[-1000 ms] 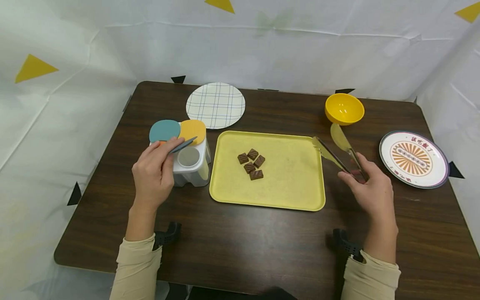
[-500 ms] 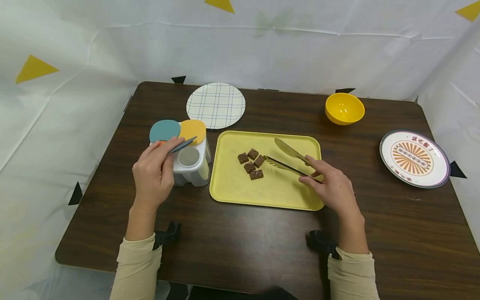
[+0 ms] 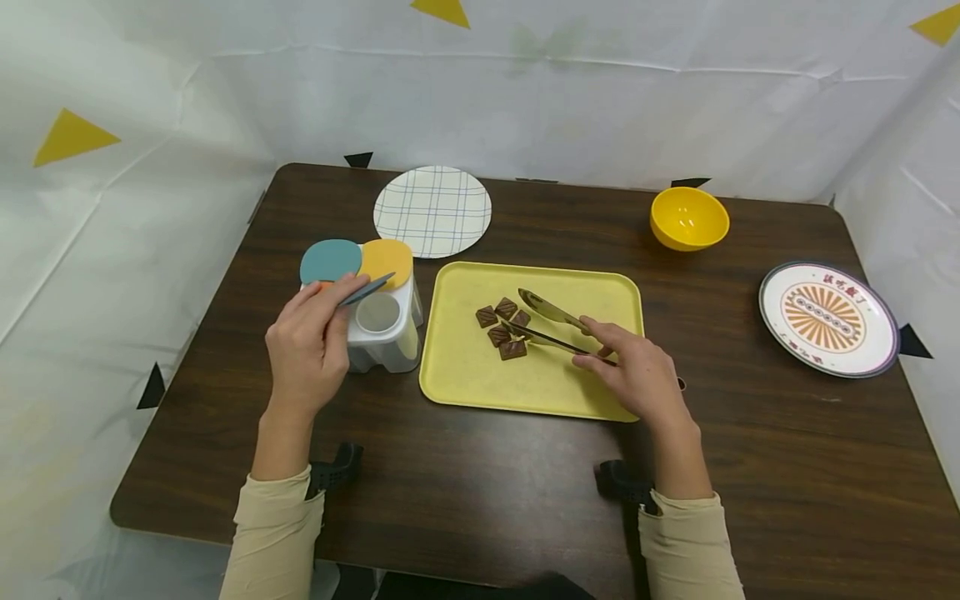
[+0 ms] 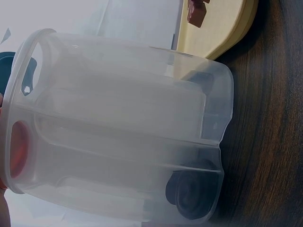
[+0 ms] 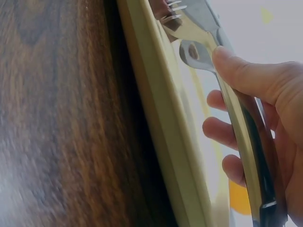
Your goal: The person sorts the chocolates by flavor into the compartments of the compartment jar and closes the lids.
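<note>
Head view shows the right hand [image 3: 637,379] now over the yellow tray [image 3: 465,379], having travelled from the table's right side, near the yellow bowl [image 3: 688,218], across to the tray's middle within the last second. It grips metal tongs [image 3: 551,323], fingers [image 5: 246,75] wrapped round both arms. The tong tips, spread wide a moment ago, have narrowed and now sit among the chocolate pieces [image 3: 504,326], apparently around the one nearest the hand; whether a piece is actually clamped cannot be told. Judgement: the work has gone from approach to the point of picking up a chocolate.

The left hand [image 3: 307,350] has not shifted. Its fingers pinch a grey-blue lid [image 3: 367,289] tilted up over the container [image 3: 382,329], which stands near the table's left edge, just beside the tray's left rim.

Materials and shapes:
- Chocolates: five small brown squares with ridged tops, clustered left of the tray's centre.
- Tray: matte plastic, rectangular, rounded corners, raised lip.
- Tongs: polished steel, toothed tips, as the right wrist view shows.
- Container: translucent frosted plastic, lobed walls; teal and yellow round lids [image 3: 356,260] stand open at its far side.
- Table: dark wood grain.
- Checked plate [image 3: 432,210] at the far edge, patterned plate [image 3: 827,317] by the right edge; both round and flat.
</note>
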Available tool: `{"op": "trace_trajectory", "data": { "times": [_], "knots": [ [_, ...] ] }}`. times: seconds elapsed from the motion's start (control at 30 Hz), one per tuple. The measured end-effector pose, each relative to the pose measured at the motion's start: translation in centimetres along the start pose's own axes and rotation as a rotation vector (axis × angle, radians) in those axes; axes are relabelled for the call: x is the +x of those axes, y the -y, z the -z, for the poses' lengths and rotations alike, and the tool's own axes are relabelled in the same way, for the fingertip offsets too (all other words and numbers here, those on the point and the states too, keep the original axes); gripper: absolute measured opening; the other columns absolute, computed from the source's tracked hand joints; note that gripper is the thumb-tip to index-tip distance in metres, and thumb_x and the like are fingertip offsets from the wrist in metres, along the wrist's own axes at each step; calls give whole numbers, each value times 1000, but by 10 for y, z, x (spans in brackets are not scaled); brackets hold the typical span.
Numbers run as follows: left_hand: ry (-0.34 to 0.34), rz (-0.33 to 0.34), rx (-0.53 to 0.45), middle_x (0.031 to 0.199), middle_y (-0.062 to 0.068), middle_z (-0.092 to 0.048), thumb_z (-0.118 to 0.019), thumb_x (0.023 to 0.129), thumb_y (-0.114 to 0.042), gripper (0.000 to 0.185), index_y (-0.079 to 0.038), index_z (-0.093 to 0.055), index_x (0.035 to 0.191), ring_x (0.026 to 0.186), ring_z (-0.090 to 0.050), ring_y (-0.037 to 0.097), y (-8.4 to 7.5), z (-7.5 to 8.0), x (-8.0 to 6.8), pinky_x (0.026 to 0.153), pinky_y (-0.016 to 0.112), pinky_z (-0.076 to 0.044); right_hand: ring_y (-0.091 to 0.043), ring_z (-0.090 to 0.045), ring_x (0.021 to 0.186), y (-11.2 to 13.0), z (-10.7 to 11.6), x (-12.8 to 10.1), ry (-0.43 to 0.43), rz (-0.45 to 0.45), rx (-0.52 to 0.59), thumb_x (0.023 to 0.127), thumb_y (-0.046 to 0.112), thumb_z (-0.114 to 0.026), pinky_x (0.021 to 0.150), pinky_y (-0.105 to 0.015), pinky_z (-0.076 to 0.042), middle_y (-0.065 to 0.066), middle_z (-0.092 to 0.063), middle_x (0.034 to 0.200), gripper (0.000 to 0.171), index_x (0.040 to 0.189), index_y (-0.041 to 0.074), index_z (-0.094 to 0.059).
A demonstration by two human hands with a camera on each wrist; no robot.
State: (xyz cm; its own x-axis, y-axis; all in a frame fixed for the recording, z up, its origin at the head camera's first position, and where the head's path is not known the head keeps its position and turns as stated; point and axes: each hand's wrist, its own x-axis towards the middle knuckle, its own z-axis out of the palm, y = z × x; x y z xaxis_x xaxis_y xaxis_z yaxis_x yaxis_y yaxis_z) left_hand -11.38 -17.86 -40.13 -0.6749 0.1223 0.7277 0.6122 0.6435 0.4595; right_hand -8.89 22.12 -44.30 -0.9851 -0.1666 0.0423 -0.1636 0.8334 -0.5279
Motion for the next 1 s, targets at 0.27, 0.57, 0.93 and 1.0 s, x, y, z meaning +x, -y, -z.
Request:
{"op": "trace_trajectory", "data": {
  "times": [0.27,0.57,0.93,1.0],
  "knots": [
    [-10,-3,8,115,5,-71,-47,99,-15,33,-8,-71,120,108,-66,24,1,0,0,105,48,-41,-22,-65,81,4,-4,4,-19,12,-27,87,36,-74,68,-48,-47,-4,-72,107,55,139,24,-59],
    [1,-1,3,116,5,-71,-47,99,-14,33,-8,-71,120,110,-66,23,0,0,0,105,48,-41,-24,-66,83,7,-5,7,-46,32,-63,87,32,-74,66,-47,-48,-5,-70,117,50,135,25,-62],
    [8,6,2,116,5,-71,-47,99,-14,32,-7,-70,121,110,-66,24,1,0,0,106,47,-40,-15,-55,63,10,7,3,-166,122,-37,85,26,-77,52,-33,-39,0,-69,120,50,133,21,-64],
    [8,6,2,116,5,-71,-48,99,-14,32,-7,-70,121,110,-66,24,1,0,0,106,47,-40,-13,-54,61,14,10,4,-194,159,-24,84,25,-77,52,-32,-38,1,-69,120,50,132,21,-65]
  ]
}}
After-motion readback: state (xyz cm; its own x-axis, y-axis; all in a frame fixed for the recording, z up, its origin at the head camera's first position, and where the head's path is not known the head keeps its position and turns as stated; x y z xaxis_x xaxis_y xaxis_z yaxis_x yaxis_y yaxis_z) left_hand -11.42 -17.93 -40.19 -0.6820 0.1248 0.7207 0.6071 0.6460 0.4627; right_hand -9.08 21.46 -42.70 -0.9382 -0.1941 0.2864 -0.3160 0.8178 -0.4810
